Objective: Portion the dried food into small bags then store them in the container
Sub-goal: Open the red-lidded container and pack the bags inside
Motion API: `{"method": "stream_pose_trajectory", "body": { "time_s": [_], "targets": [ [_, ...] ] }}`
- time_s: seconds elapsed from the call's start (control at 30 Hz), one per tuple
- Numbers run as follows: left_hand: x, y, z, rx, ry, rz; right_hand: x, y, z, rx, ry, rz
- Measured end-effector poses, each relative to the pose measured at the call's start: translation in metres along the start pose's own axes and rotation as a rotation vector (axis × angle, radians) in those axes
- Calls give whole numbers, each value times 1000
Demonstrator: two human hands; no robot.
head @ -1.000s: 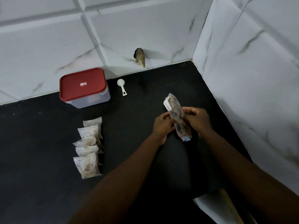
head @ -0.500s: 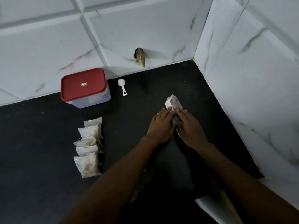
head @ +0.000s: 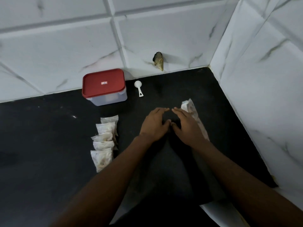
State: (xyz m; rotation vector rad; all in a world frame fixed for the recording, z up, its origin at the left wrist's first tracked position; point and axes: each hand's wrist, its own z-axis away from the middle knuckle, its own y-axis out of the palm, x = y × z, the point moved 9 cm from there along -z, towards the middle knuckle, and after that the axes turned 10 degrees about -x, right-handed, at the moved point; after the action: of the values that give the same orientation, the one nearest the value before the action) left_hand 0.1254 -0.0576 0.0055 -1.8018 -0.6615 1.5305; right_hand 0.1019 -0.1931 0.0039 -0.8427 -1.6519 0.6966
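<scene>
Left hand [head: 155,124], right hand [head: 186,128] flat, fingers straight, empty. Portioning looks done; next, unlid container [head: 105,87], 11 o'clock, load small bags [head: 105,141].

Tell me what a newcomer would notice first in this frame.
The red-lidded container stands at the back of the black counter, a white scoop to its right. At the centre the left hand and right hand are open, fingertips nearly meeting. A row of small filled bags lies to their left; the large bag lies beside the right hand.
</scene>
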Motion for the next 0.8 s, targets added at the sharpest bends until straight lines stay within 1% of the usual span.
{"method": "stream_pose_trajectory", "body": {
  "time_s": [0.07,0.17,0.3,0.4,0.5,0.57,0.63,0.67,0.8],
  "targets": [
    [18,-25,3,-48,-28,-18,23,16,-8,30,6,-43],
    [32,-44,3,-68,-34,-100,35,32,-20,64,11,-61],
    [66,-80,11,-96,-79,-275,74,53,-36,92,-78,-3],
    [90,-105,15,-109,-112,-351,95,69,-47,127,-121,57],
    [113,-133,19,-161,-147,-347,116,82,-59,141,-143,77],
    [122,-153,20,-262,-146,-314,127,85,-70,136,-146,77],
    [135,-176,19,-376,-174,-279,141,90,-82,129,-144,72],
    [142,-186,18,-409,-195,-271,147,92,-88,125,-134,58],
    [171,-207,3,-398,-286,-275,166,101,-114,111,-89,3]
  ]
}}
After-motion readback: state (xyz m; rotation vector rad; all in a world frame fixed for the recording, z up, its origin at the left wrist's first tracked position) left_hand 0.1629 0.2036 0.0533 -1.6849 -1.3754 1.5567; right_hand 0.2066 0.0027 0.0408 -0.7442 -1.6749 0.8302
